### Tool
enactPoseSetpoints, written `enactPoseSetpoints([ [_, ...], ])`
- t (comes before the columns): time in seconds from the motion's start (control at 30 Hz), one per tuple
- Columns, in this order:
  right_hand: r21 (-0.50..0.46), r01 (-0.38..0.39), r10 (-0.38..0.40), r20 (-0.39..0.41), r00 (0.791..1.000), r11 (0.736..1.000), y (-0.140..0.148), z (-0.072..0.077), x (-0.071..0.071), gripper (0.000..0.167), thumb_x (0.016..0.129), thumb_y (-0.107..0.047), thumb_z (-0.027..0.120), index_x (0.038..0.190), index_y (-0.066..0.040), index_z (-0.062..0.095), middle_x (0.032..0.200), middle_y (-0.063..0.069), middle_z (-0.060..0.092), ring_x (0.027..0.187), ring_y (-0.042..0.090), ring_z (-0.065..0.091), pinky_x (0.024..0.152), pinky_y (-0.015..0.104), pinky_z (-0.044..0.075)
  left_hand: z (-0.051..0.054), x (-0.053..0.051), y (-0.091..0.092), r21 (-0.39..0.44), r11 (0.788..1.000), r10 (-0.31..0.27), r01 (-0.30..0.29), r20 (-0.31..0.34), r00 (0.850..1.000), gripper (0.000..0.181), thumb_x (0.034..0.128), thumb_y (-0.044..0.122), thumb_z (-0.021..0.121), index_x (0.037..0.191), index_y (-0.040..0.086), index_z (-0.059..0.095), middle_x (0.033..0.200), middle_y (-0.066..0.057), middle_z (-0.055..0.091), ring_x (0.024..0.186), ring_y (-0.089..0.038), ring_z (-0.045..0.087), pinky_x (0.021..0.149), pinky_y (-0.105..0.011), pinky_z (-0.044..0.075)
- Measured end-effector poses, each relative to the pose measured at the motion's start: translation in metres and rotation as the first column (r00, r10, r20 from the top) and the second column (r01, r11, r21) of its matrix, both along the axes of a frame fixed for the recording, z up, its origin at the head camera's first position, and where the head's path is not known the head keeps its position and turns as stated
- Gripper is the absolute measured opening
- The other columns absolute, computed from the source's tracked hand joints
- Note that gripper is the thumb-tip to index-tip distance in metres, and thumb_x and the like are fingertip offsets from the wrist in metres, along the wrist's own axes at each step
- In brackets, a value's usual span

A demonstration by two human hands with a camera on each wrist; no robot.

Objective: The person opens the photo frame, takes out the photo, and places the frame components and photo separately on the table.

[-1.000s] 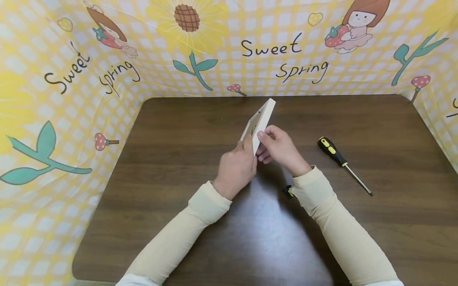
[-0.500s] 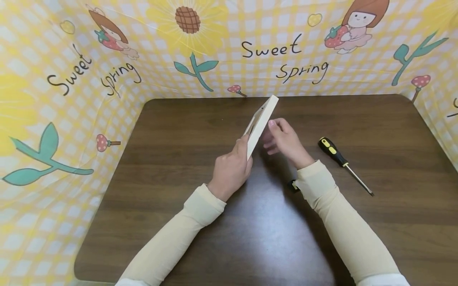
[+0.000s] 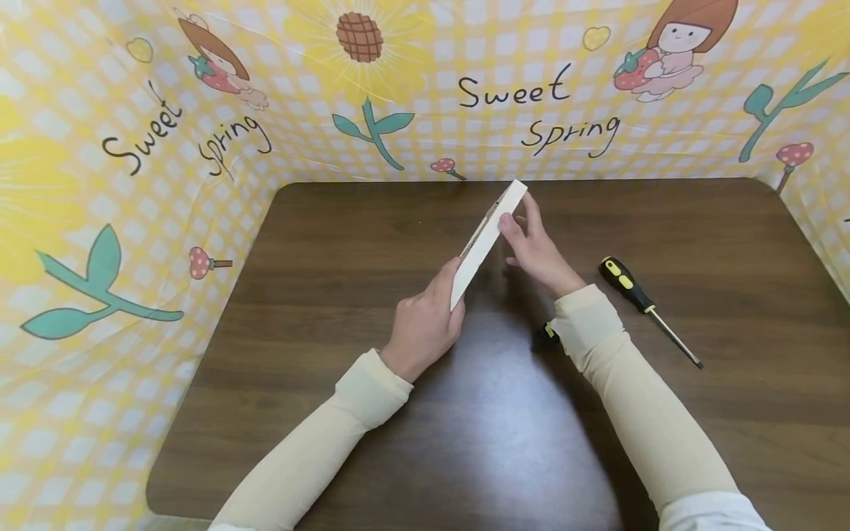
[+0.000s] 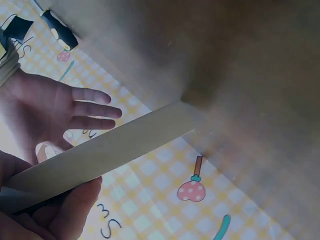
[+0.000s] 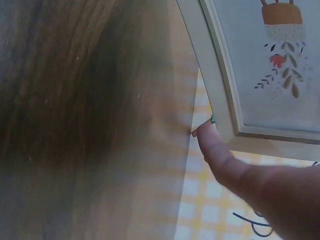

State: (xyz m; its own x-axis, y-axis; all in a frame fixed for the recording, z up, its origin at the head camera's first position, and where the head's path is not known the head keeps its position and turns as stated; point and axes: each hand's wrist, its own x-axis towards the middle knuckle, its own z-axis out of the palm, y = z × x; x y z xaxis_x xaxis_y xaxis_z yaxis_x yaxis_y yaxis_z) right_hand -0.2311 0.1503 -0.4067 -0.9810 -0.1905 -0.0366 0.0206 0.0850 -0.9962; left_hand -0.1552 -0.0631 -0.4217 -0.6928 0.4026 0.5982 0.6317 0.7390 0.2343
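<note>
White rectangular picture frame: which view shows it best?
Right wrist: the white rectangular picture frame shows its front and colourful leafy print there, though cropped by the image edge. Head shows mostly its narrow side; left wrist likewise, one end in the left hand.

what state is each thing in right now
Picture frame: held on a slant, seen nearly edge-on in the head view
Printed picture: set inside the frame
Screwdriver: lying on the table, untouched
Left hand: gripping the frame's near end
Right hand: fingers extended beside the frame's far part; contact hard to tell
</note>
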Motion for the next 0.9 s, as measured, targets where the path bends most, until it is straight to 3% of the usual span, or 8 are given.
enactPoseSetpoints([
  [0.23, -0.160, -0.042, 0.042, -0.002, 0.999, 0.986, -0.001, -0.004, -0.003, 0.088, 0.092, -0.067, 0.055, 0.158, -0.028, 0.013, 0.157, 0.020, 0.015, 0.147, 0.035, 0.021, 0.103, 0.071, 0.032, -0.002, 0.004, -0.006, 0.089, 0.995, -0.054, 0.052, 0.026, 0.998, 0.048, 0.0935, 0.007, 0.063, 0.138, -0.005, 0.049, 0.115, -0.022, 0.070, 0.072, -0.030, 0.072, 0.046, -0.041, 0.051],
  [0.4, -0.261, -0.035, 0.024, -0.044, 0.999, 0.965, -0.004, -0.004, -0.001, 0.103, 0.073, -0.078, 0.069, 0.146, -0.024, 0.020, 0.149, 0.017, 0.024, 0.138, 0.039, 0.033, 0.103, 0.075, 0.025, -0.006, 0.003, -0.012, 0.145, 0.984, -0.109, 0.099, 0.060, 0.992, 0.048, 0.0950, 0.008, 0.063, 0.139, -0.004, 0.047, 0.113, -0.023, 0.070, 0.075, -0.031, 0.071, 0.051, -0.043, 0.053],
  [0.5, -0.242, 0.015, -0.036, -0.083, 0.996, 0.970, -0.008, -0.001, 0.001, 0.101, 0.069, -0.080, 0.070, 0.140, -0.023, 0.026, 0.133, 0.012, 0.033, 0.121, 0.035, 0.047, 0.102, 0.072, 0.029, -0.008, 0.002, -0.015, 0.188, 0.976, -0.134, 0.111, 0.115, 0.984, 0.049, 0.0952, 0.008, 0.063, 0.140, -0.002, 0.046, 0.115, -0.024, 0.069, 0.080, -0.033, 0.071, 0.059, -0.046, 0.056],
  [0.63, -0.205, 0.067, -0.095, -0.134, 0.986, 0.977, -0.013, 0.003, 0.004, 0.081, 0.084, -0.065, 0.069, 0.140, -0.022, 0.031, 0.122, 0.007, 0.039, 0.105, 0.026, 0.054, 0.097, 0.057, 0.039, -0.006, 0.001, -0.017, 0.244, 0.965, -0.149, 0.099, 0.195, 0.969, 0.049, 0.0941, 0.008, 0.064, 0.139, 0.002, 0.046, 0.110, -0.022, 0.070, 0.083, -0.032, 0.072, 0.067, -0.047, 0.057],
  [0.77, -0.170, 0.097, -0.130, -0.192, 0.973, 0.981, -0.015, 0.007, 0.008, 0.065, 0.091, -0.043, 0.065, 0.142, -0.019, 0.034, 0.122, 0.005, 0.043, 0.102, 0.028, 0.055, 0.092, 0.042, 0.042, -0.001, 0.001, -0.018, 0.240, 0.968, -0.129, 0.074, 0.221, 0.967, 0.046, 0.0910, 0.008, 0.066, 0.134, 0.004, 0.049, 0.099, -0.017, 0.074, 0.073, -0.029, 0.071, 0.062, -0.047, 0.055],
  [0.9, -0.065, 0.148, -0.159, -0.236, 0.959, 0.987, -0.016, 0.011, 0.012, 0.068, 0.090, -0.044, 0.065, 0.146, -0.020, 0.035, 0.125, 0.005, 0.044, 0.102, 0.031, 0.055, 0.088, 0.036, 0.040, 0.003, 0.002, -0.020, 0.172, 0.983, -0.095, 0.057, 0.224, 0.970, 0.043, 0.0909, 0.009, 0.065, 0.131, 0.005, 0.048, 0.086, -0.012, 0.073, 0.058, -0.026, 0.065, 0.053, -0.047, 0.049],
])
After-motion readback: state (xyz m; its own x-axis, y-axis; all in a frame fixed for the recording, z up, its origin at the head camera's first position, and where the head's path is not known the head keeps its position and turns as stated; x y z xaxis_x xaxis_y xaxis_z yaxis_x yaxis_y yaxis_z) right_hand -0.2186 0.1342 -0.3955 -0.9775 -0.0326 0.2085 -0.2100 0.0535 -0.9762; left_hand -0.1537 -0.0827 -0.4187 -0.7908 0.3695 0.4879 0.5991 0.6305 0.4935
